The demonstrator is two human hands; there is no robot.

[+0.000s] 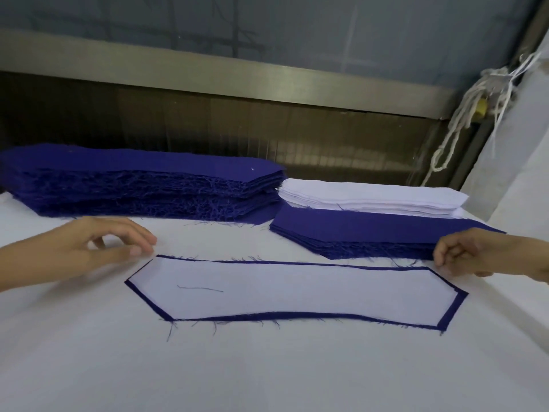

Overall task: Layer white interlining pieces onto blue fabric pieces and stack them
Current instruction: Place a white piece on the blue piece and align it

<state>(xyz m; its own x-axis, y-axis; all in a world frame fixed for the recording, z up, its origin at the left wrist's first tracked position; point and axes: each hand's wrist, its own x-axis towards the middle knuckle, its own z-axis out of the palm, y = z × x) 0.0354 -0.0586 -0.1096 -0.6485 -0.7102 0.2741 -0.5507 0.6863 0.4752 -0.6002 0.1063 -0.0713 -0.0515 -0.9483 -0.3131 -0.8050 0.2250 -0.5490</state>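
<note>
While the white interlining piece [291, 289] lies on the blue fabric piece [454, 310] at centre frame, the left hand [98, 245] and right hand [469, 251] hover at its ends, loosely curled and holding nothing. Best to even out the blue border before stacking the pair.

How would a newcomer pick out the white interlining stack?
On the white table, look to the far right, beyond the right hand. There a low blue stack carries the white interlining stack on its rear half. It is the only white pile; the taller blue stack to its left is bare.
</note>
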